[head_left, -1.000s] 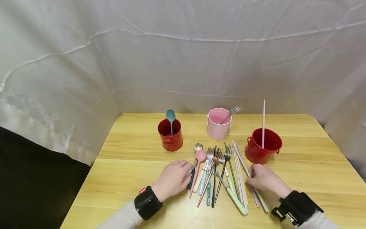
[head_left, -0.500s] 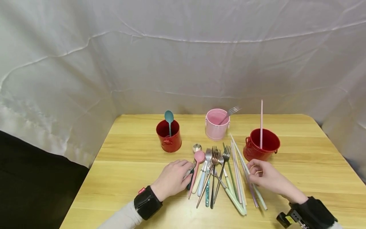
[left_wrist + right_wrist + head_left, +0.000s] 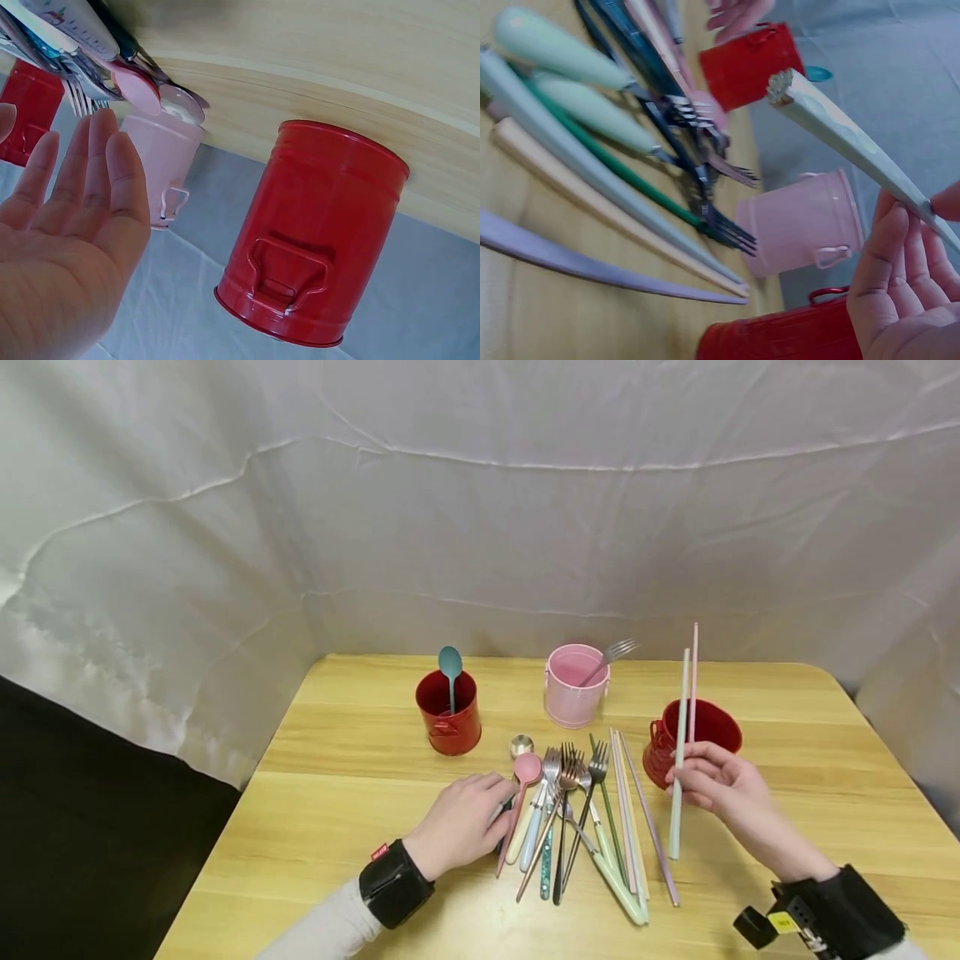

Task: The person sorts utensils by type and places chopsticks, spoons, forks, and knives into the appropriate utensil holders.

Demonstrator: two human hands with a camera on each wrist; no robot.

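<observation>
A pale green chopstick (image 3: 675, 827) stands nearly upright off the table, pinched between the thumb and fingers of my right hand (image 3: 723, 789). The hand is in front of the right red bucket (image 3: 654, 768), where a pink chopstick (image 3: 693, 677) leans. In the right wrist view, the held chopstick (image 3: 847, 142) shows its thick, patterned end. My left hand (image 3: 461, 822) lies beside the cutlery pile, near a pink spoon (image 3: 527, 768) and a dark-handled utensil partly hidden by the fingers. The left wrist view shows that hand's fingers (image 3: 94, 165) extended, gripping nothing.
A left red bucket (image 3: 457, 735) contains a teal spoon (image 3: 450, 662). A pink bucket (image 3: 570, 703) at the back contains a fork (image 3: 619, 649). Several forks and light-handled utensils lie mid-table, with loose chopsticks, including a purple one (image 3: 651, 818), on their right.
My right hand has lifted the pale green chopstick from the table, tilted it upright and moved it toward the right red bucket. The purple chopstick stays on the table; my left hand is nearly still.
</observation>
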